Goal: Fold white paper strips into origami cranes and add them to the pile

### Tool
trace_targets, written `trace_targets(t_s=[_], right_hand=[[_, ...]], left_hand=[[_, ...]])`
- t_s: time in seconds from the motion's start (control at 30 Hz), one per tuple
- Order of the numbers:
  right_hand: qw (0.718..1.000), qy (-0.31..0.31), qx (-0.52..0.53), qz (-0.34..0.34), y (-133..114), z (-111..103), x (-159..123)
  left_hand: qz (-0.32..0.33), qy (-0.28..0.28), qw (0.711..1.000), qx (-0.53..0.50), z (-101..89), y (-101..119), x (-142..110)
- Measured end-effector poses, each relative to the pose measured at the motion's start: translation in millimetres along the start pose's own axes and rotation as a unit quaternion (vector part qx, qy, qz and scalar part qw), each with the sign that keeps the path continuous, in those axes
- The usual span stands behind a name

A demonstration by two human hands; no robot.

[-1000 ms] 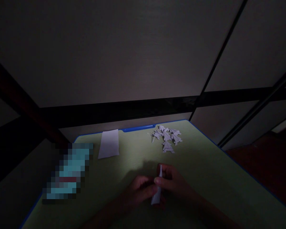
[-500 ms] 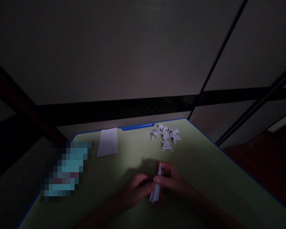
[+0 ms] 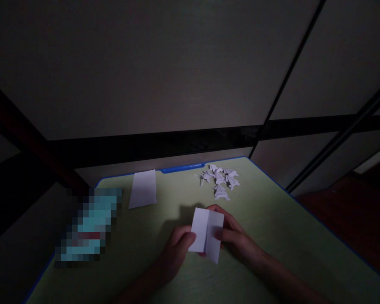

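Note:
Between my hands, above the table, is a small white sheet of paper [image 3: 200, 230] with a crease down its middle, its two halves spread at an angle. My left hand [image 3: 180, 247] pinches its left edge, thumb on the near face. On the right edge, my right hand [image 3: 232, 234] grips it with the thumb in front and the other fingers behind, mostly hidden. Beyond the hands lies a cluster of several folded white paper figures [image 3: 220, 178], pointed at one end with small legs.
A stack or sheet of white paper [image 3: 143, 188] lies at the table's far left. A blurred-out turquoise object [image 3: 96, 219] rests along the left edge. The pale green table [image 3: 272, 223] has a blue rim and a blue groove [image 3: 183, 168] at the back, against a panelled wall.
The paper was folded narrow between my fingers and now stands opened out, facing me. My hands have moved apart to its two side edges.

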State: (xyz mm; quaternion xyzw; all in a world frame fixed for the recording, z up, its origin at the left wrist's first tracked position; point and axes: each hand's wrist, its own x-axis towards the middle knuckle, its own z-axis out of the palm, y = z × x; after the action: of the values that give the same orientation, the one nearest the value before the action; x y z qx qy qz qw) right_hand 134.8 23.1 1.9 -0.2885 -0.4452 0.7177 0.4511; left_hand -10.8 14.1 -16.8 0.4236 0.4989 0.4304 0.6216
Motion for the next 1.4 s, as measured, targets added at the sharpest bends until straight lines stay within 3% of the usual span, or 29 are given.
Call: trace_targets(t_s=[0.1,0.23,0.47,0.67,0.9,1.13,1.4], right_hand=[[0.998,0.049,-0.047,0.011,-2.7,5.0,-0.8],[0.992,0.098,-0.068,0.030,-0.7,7.2,1.5],[0.992,0.032,0.099,0.065,2.7,11.5,1.2],[0.991,0.116,0.051,0.040,-5.5,7.4,0.5],[0.980,0.123,0.145,0.052,-9.7,4.5,3.8],[0.987,0.138,0.073,0.040,-11.4,-0.3,3.2],[0.987,0.144,-0.062,0.030,-9.1,-3.4,3.2]], left_hand=[[0.026,-0.046,0.998,0.029,3.1,8.6,0.6],[0.024,-0.056,0.998,0.023,3.0,13.9,2.7],[-0.005,-0.154,0.986,-0.064,-3.9,12.9,5.8],[0.019,-0.169,0.985,0.009,-5.4,19.6,3.5],[-0.007,-0.202,0.979,0.012,-5.5,19.5,3.9],[0.018,-0.166,0.986,0.020,-5.5,21.8,4.7],[0.070,-0.080,0.993,0.043,-6.6,19.8,8.8]])
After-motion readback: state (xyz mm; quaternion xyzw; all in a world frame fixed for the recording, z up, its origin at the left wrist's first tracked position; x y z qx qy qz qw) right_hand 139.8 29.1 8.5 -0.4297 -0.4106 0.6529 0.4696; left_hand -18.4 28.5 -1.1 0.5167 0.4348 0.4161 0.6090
